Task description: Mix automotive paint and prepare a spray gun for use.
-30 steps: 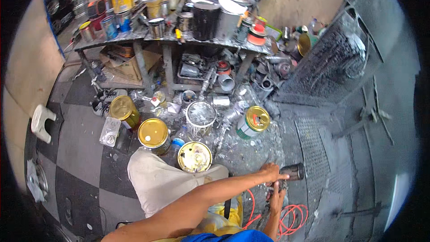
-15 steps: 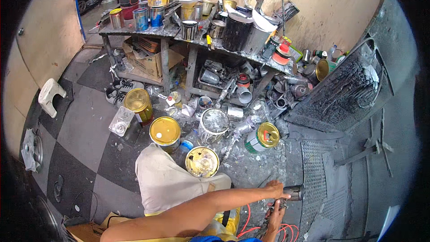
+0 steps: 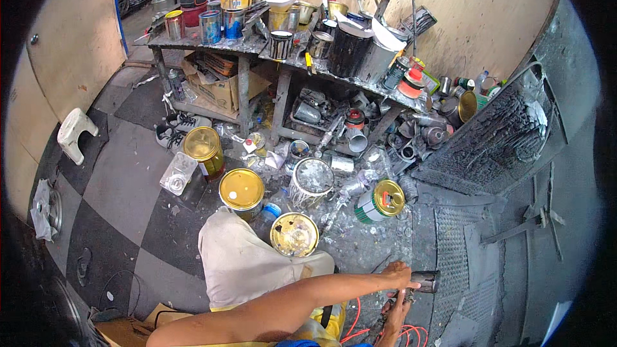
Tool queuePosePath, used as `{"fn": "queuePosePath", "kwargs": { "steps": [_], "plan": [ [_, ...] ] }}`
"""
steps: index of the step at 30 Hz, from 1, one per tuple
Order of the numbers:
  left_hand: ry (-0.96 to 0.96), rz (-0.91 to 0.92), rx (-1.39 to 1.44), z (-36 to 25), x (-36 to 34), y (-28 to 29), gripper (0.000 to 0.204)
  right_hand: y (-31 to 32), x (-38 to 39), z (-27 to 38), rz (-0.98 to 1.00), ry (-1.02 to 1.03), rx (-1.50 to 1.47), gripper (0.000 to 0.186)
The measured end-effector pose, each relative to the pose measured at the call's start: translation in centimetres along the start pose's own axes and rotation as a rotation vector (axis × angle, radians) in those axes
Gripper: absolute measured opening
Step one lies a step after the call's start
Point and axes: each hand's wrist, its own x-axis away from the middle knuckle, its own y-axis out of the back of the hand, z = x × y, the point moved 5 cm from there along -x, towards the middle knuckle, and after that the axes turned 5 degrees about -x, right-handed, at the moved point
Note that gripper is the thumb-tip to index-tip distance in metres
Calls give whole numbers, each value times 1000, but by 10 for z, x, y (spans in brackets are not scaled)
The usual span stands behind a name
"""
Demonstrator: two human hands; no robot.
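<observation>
My left hand is closed at the top of what looks like a spray gun, by its dark cylindrical cup, which lies sideways and sticks out to the right. My right hand is closed around the gun's lower body, just below my left hand; much of the gun is hidden by my fingers. A red hose loops on the floor beneath. Nearby stand a gold-lidded can by my pale-trousered knee and a green can with a gold lid ahead of my hands.
A cluttered, paint-covered bench with cans runs along the back wall. More cans and a white bucket stand on the floor. A grimy upright panel and a metal stand are at the right, a white stool at the left.
The scene sits lower and further right in the frame as the camera has moved. Both my hands stay on the gun and cup, with little change in grip.
</observation>
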Motion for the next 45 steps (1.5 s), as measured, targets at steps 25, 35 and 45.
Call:
{"fn": "queuePosePath", "kwargs": {
  "steps": [25,35,45],
  "plan": [
    [-91,1,2,9,-3,-1,88,3,-19,-28,-78,-10,134,59],
    [-42,-122,92,13,-8,-4,101,-5,-17,-10,-147,151,236,48],
    [-318,92,650,-17,18,10,85,-30,-7,81,-571,768,122,31]
  ]
}}
